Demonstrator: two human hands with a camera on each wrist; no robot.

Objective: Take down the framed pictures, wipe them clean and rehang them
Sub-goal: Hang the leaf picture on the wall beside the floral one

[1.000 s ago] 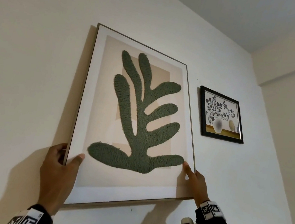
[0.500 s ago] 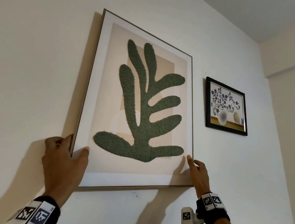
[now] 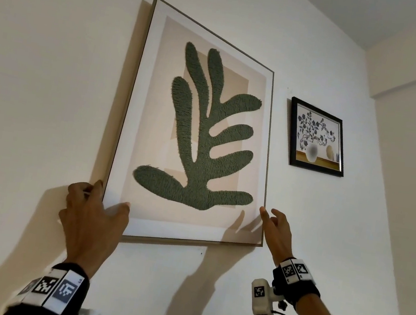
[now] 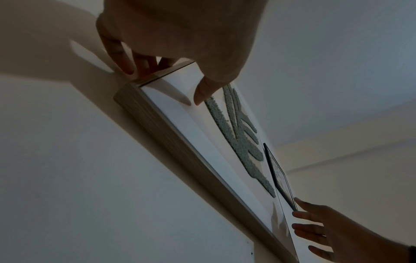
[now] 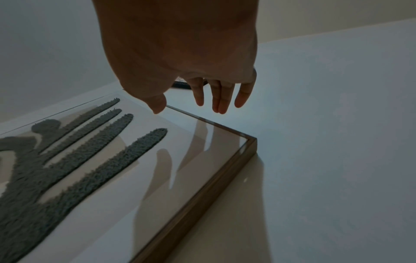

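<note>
A large framed picture (image 3: 200, 129), a green leaf shape on beige behind glass in a thin wooden frame, sits against the white wall. My left hand (image 3: 101, 195) grips its lower left edge, thumb on the glass and fingers behind the frame (image 4: 202, 142). My right hand (image 3: 271, 219) is beside the lower right edge. Its fingers (image 5: 221, 105) are straight and spread over the wall, holding nothing, and its thumb tip is level with the frame's rim (image 5: 225, 178). A small black-framed flower picture (image 3: 316, 138) hangs to the right.
Bare white wall (image 3: 51, 82) surrounds both pictures. The ceiling and a room corner (image 3: 373, 73) lie up to the right. A small mark dots the wall just under the large frame.
The large picture has gone from tilted to nearly level against the wall. My right hand has let go of its right edge and spread its fingers. My left hand keeps its hold.
</note>
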